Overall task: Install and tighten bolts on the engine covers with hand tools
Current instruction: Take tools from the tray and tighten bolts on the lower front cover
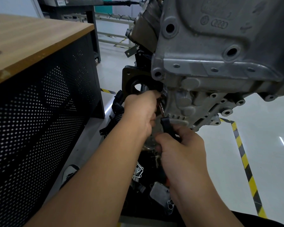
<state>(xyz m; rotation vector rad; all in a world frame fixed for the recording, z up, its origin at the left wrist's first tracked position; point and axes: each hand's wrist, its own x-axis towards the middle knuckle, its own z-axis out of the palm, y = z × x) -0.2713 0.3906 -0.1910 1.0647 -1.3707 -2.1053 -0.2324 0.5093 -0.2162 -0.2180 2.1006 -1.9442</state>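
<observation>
A grey cast engine block [220, 51] hangs at upper right, with a bolted cover [202, 105] on its lower face. My right hand [182, 149] grips the black handle [166, 125] of a hand tool whose thin shaft [161, 108] runs up toward the engine. My left hand [141, 110] is curled around the upper end of the shaft, close to the engine beside a black flange with a round opening [134, 84]. The tool's tip and the bolt are hidden behind my left hand.
A wooden-topped bench [31, 40] with a perforated black side panel [39, 120] stands close on the left. Loose engine parts [159, 192] and black hoses [116, 112] lie below the engine. Yellow-black floor tape [246, 161] runs along the right. A shoe [70, 172] shows near the bench.
</observation>
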